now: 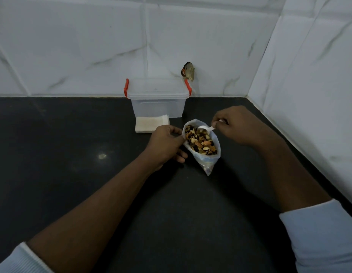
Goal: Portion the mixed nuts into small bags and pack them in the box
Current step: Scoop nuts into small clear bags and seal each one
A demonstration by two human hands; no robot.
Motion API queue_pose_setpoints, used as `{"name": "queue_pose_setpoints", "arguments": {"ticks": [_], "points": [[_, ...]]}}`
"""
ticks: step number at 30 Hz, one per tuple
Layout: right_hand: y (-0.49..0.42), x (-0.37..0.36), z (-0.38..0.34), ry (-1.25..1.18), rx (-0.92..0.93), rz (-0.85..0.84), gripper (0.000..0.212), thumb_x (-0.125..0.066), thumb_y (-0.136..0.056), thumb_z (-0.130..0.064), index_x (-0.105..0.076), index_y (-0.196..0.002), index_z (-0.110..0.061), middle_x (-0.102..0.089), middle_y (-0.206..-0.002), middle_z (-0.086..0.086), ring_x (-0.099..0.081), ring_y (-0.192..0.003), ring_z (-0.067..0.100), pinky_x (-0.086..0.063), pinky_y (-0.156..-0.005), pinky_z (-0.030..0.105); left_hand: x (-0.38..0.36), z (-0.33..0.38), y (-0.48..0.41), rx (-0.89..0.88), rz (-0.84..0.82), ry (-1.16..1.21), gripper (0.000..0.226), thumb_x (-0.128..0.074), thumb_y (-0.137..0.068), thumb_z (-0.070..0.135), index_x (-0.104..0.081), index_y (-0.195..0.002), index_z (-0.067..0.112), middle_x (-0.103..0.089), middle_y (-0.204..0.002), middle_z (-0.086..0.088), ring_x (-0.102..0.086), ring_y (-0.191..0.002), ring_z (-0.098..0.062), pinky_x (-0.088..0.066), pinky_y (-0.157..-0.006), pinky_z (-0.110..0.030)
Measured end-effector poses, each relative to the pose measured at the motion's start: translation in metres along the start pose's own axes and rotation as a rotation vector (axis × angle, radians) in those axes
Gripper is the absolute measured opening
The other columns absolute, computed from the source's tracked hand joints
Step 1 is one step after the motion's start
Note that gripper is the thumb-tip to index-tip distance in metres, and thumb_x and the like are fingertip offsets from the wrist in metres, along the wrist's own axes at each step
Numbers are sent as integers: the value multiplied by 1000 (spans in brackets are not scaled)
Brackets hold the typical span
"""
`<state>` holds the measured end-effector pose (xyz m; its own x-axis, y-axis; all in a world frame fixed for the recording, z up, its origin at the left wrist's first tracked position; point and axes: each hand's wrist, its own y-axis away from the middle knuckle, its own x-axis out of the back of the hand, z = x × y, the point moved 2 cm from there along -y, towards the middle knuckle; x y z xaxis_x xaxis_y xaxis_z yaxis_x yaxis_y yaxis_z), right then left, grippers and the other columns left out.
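An open clear plastic bag [208, 164] full of mixed nuts [201, 141] stands on the black counter, right of centre. My left hand [165, 142] pinches the bag's left rim and holds it open. My right hand [240, 125] grips the handle of a white plastic spoon [205, 128] whose bowl dips into the nuts at the far side of the bag. Behind them stands a clear plastic box [158, 103] with its lid on and red clips at both ends. A flat stack of small empty bags [151, 124] lies against the box's front.
The black counter [72, 154] runs back to a white marble-tiled wall and meets a second tiled wall on the right. A broken hole in the tile [188, 72] shows just behind the box's right clip.
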<state>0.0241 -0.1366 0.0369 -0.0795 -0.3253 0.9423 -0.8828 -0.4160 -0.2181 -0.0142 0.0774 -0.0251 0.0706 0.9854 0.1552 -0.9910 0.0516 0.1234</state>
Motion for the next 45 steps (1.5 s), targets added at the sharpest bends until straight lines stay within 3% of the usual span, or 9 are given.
{"name": "queue_pose_setpoints", "arguments": {"ticks": [10, 13, 15, 17, 22, 26, 31, 40, 45], "points": [[-6, -18, 19, -231, -216, 116, 18, -53, -104, -23, -69, -97, -20, -61, -80, -7, -55, -71, 7, -34, -59, 25, 3, 4, 5, 6, 16, -53, 20, -60, -103, 21, -61, -121, 12, -76, -86, -14, -71, -59, -24, -53, -45, -29], [-9, -26, 25, -336, -284, 94, 20, -51, -105, -27, -67, -94, -22, -63, -83, -2, -57, -74, 12, -37, -62, 28, 19, 7, 2, -57, 179, -197, 17, -58, -103, 29, -64, -112, 15, -75, -82, -7, -70, -57, -17, -52, -45, -27], [-8, -29, 25, -402, -315, 84, 22, -50, -107, -34, -66, -96, -24, -65, -86, -1, -59, -77, 13, -39, -64, 30, 42, 7, -4, -224, 394, -502, 15, -59, -101, 28, -66, -111, 19, -73, -93, 2, -71, -74, -13, -60, -65, -31], [-7, -33, 25, -430, -331, 74, 23, -49, -106, -40, -66, -106, -25, -67, -92, -3, -63, -84, 14, -44, -69, 32, 62, 1, -11, -336, 495, -772, 21, -62, -98, 24, -68, -117, 18, -67, -112, 2, -64, -103, -17, -54, -88, -33], [-8, -37, 23, -392, -319, 107, 23, -50, -106, -41, -63, -118, -25, -62, -111, -7, -57, -100, 11, -38, -70, 22, 73, -15, -19, -277, 419, -1097, 44, -63, -92, 34, -61, -136, 33, -36, -156, -4, -20, -146, -31, -22, -113, -54], [-7, -37, 21, -343, -303, 132, 33, -51, -106, -40, -61, -129, -20, -62, -122, -1, -56, -108, 14, -42, -77, 26, 72, -17, -21, -302, 439, -1119, 37, -63, -92, 37, -68, -129, 35, -33, -160, -3, -17, -148, -31, -16, -115, -54], [-6, -28, 12, -44, -245, 251, 44, -50, -102, -49, -58, -135, -22, -58, -138, 7, -50, -129, 33, -45, -103, 52, 71, -17, -22, -316, 460, -1113, 28, -63, -96, 34, -74, -121, 35, -38, -159, -2, -23, -146, -30, -17, -115, -54], [-3, -29, -15, 61, -116, 249, 38, -50, -103, -47, -58, -136, -30, -55, -144, -2, -40, -139, 26, -27, -109, 51, 73, -10, -20, -405, 568, -1047, 20, -61, -100, 28, -75, -113, 33, -38, -159, -3, -23, -147, -31, -18, -113, -54], [-3, -31, -16, 86, -99, 220, 38, -48, -103, -48, -57, -137, -34, -52, -147, -6, -37, -141, 24, -23, -110, 48, 73, -13, -21, -302, 527, -964, 20, -62, -99, 34, -77, -112, 32, -36, -162, 1, -20, -149, -29, -15, -115, -52]]}}
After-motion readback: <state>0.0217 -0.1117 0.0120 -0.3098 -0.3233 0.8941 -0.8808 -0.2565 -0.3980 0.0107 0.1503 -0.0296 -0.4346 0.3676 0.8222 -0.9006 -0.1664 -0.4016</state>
